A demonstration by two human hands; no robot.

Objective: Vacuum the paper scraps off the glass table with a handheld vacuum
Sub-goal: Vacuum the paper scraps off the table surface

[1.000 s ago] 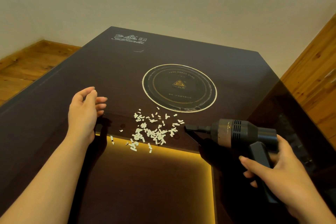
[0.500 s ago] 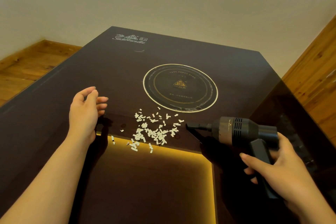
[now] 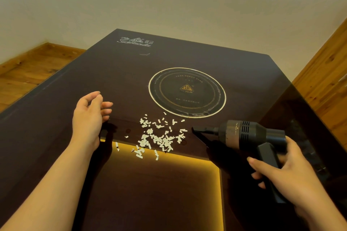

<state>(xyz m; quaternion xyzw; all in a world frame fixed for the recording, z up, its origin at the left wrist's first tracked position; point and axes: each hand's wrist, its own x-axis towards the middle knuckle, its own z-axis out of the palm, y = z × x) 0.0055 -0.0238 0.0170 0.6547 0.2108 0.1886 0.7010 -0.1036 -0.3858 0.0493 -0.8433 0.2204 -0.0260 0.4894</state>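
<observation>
Several small white paper scraps (image 3: 158, 137) lie scattered in a loose patch on the dark glass table (image 3: 169, 58), in front of the round burner ring. My right hand (image 3: 287, 172) grips the handle of a black handheld vacuum (image 3: 247, 135). Its flat nozzle points left and ends just right of the scraps, a little above the glass. My left hand (image 3: 88, 118) rests edge-on on the table to the left of the scraps, fingers relaxed and holding nothing.
A round burner ring (image 3: 187, 92) with a gold triangle logo is set in the glass behind the scraps. A yellow light strip (image 3: 218, 184) glows under the near part of the table. Wooden floor (image 3: 28, 69) lies left, a wooden panel (image 3: 326, 73) right.
The vacuum and my right hand have edged slightly; the nozzle stays just right of the scraps. The scraps and my left hand have kept their places.
</observation>
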